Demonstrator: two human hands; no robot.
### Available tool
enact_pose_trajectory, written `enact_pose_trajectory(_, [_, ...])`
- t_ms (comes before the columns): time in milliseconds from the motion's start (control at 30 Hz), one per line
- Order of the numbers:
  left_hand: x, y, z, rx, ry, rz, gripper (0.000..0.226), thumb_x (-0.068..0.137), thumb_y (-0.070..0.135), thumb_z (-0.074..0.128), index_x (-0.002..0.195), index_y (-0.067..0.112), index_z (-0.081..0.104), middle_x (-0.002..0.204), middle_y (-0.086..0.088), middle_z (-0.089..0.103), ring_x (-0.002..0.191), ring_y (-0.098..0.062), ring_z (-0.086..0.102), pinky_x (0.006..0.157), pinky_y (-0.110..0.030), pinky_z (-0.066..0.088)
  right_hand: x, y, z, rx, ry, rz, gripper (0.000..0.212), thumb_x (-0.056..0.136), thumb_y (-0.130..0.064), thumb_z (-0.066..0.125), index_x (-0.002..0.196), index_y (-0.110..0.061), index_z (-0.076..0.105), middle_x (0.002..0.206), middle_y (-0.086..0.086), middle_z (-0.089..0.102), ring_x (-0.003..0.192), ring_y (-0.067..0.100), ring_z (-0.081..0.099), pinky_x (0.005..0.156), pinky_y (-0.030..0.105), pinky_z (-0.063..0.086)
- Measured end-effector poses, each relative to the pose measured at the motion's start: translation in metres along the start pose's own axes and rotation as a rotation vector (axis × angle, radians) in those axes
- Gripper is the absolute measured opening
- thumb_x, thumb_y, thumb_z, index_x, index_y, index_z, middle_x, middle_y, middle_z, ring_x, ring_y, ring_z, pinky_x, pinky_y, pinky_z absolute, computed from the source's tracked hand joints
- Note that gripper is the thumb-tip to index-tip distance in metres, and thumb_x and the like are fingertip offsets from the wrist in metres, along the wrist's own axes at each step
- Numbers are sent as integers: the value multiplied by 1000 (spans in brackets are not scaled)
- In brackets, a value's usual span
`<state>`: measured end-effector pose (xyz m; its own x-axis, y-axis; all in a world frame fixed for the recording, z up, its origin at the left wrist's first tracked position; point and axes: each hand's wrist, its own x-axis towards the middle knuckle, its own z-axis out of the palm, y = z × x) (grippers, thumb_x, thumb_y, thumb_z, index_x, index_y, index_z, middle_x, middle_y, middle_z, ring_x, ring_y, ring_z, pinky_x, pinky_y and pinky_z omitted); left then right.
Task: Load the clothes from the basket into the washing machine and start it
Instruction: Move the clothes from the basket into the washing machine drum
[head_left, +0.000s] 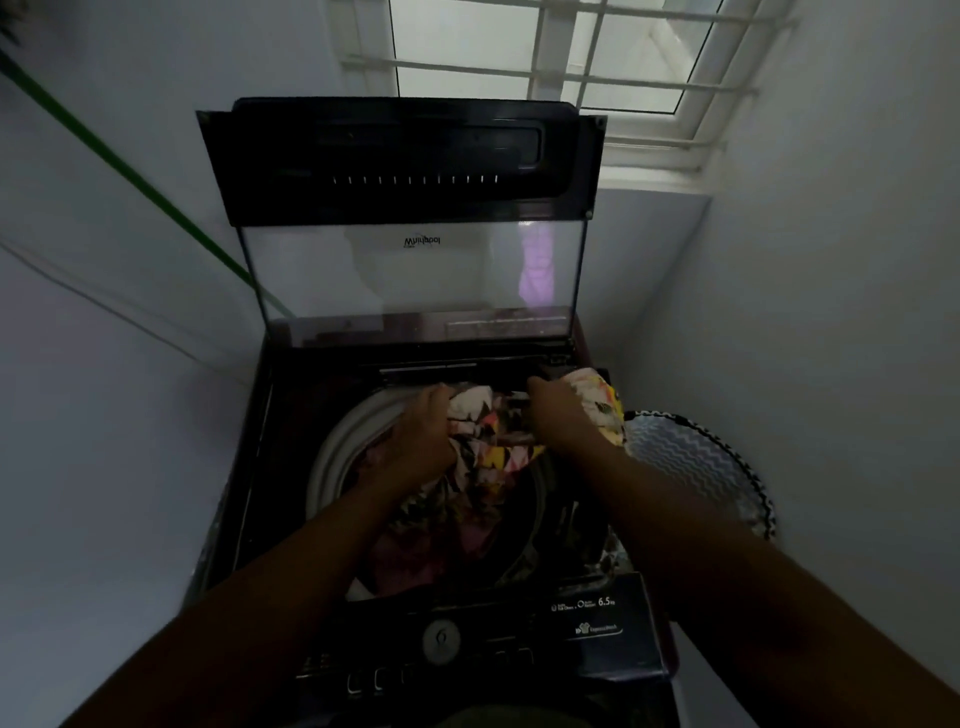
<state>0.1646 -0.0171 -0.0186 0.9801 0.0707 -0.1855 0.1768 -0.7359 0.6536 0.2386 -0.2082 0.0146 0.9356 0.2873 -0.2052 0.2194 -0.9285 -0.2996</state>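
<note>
head view: we grip the patterned cloth (483, 431) with both hands, left hand (421, 436) and right hand (563, 415), to push it down into the washing machine (332, 457); basket (696, 457) sits right of our fingers.

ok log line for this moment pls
step: loading | left hand: grips cloth | right hand: grips cloth | cloth: over drum | lid: up | basket: right of washer

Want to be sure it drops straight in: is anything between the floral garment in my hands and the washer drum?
Nothing visible. The lid is up, and both hands hold the floral garment right over the open drum.
</note>
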Motion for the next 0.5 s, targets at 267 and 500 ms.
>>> enact_pose_trajectory(267, [-5, 12, -4, 22, 1, 51, 35, 82, 25, 61, 116, 19, 63, 115, -7, 66, 107, -27, 62, 89, -33, 50, -12, -37, -8, 617, -288, -85, 15, 80, -1, 62, 91, -10, 68, 85, 5, 65, 71, 16, 60, 65, 27, 47])
enact_pose_trajectory(500, [-26, -25, -7, -58, 131, -111, 48, 70, 27, 65, 118, 27, 68, 113, 1, 70, 105, -20, 64, 90, -34, 54, -5, 27, -14, 81, -114, 13, 50, 83, -33, 68, 125, -13, 50, 114, 15, 61, 105, 33, 60, 84, 35, 46])
